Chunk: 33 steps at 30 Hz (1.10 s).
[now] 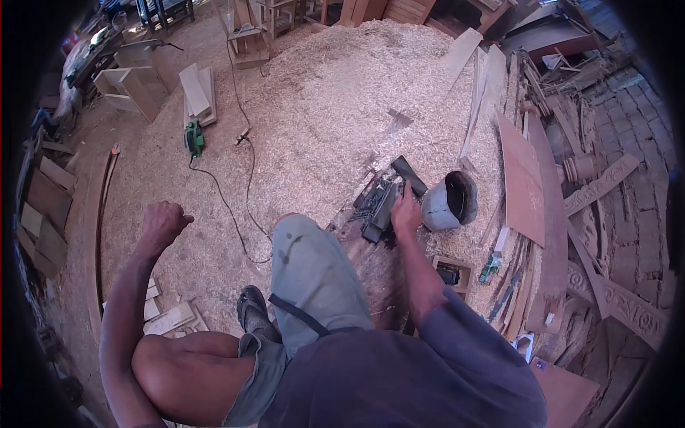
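My left hand (pixel 167 222) is raised over the shavings on the left, fingers curled into a fist with nothing visible in it. On the right, my right hand (pixel 405 214) is closed on the side of a dark rectangular block (pixel 384 208), with the index finger pointing forward along it. Its fingertips are partly hidden. The block lies on a dark, wet-looking board (pixel 378 260) in front of my knee. Just beyond it, a second dark flat block (pixel 409 175) lies at an angle. A grey bucket (pixel 437 208) with a dark inside stands right beside my right hand.
Wood shavings (pixel 321 100) cover the floor. A green electric planer (pixel 193 138) lies far left, its black cord (pixel 227 203) looping toward my knee. Boards (pixel 198 93) lie beyond it. On the right are a long plywood panel (pixel 521 182), a small wooden box (pixel 453 274) and carved planks (pixel 603 185).
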### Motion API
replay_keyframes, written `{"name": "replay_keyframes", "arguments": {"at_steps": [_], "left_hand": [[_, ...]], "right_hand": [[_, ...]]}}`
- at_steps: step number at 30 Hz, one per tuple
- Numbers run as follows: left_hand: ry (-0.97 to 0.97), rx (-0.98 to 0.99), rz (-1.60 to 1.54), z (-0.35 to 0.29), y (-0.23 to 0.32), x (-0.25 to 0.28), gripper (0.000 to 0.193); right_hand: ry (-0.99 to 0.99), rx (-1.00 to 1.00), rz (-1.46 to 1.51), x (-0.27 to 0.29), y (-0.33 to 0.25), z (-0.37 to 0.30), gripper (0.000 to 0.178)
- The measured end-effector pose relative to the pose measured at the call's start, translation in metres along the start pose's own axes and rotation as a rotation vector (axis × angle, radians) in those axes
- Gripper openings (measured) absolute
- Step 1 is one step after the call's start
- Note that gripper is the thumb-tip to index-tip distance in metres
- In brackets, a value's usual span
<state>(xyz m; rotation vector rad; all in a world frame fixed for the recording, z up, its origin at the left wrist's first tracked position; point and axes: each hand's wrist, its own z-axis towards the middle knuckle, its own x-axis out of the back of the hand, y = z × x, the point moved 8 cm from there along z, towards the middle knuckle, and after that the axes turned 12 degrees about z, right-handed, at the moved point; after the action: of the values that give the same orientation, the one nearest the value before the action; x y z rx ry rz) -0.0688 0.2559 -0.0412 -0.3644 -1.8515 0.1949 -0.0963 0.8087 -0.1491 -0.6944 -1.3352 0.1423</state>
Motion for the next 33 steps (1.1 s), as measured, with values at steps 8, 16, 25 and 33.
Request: {"name": "replay_keyframes", "arguments": {"at_steps": [8,16,25,33], "left_hand": [[0.149,0.001,-0.113,-0.007,-0.009,-0.015,0.030],[0.053,-0.073,-0.113,-0.011,0.004,-0.022,0.022],[0.065,-0.014,-0.062,-0.008,0.005,-0.007,0.026],[0.008,-0.047,-0.088,-0.003,0.001,-0.025,0.026]], "right_hand": [[-0.089,-0.066,-0.025,-0.002,-0.004,-0.013,0.051],[-0.135,-0.093,-0.094,-0.013,0.009,-0.039,0.051],[-0.102,-0.070,-0.087,-0.011,0.001,-0.016,0.050],[0.072,0.052,-0.079,0.001,-0.002,0.015,0.049]]}}
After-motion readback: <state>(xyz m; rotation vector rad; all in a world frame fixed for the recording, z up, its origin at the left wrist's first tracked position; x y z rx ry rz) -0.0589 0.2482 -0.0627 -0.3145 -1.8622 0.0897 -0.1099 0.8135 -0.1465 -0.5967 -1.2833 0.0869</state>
